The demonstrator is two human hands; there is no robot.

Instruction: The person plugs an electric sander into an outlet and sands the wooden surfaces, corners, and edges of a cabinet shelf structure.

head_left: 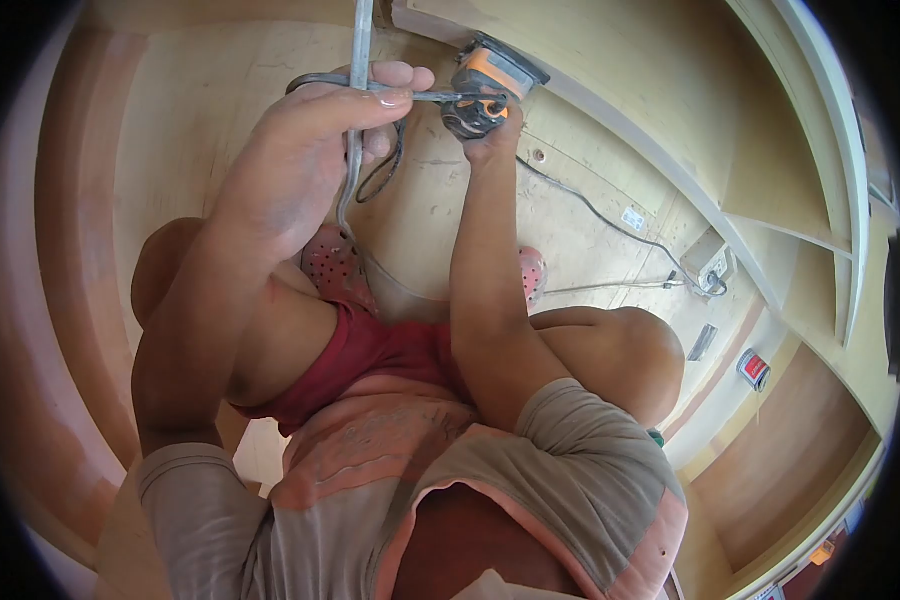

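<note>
An orange and black electric sander (pixel 485 85) is in my right hand (pixel 495 140), whose fingers wrap around its body. The sander's flat pad is turned up and away, close to the front edge of a pale wooden panel (pixel 610 115); I cannot tell whether they touch. My left hand (pixel 340 120) is closed on the sander's dark power cord (pixel 425 96), a little left of the tool. A grey cable (pixel 361 45) runs up past the same fingers and hangs down below them. Part of the cord loops behind my left hand.
Pale wooden shelving (pixel 790 210) curves around the right side. A black cord (pixel 600 215) crosses the dusty floor to a power socket box (pixel 712 265). A red-labelled can (pixel 754 370) stands at right. Perforated red clogs (pixel 338 265) are on my feet between my bent knees.
</note>
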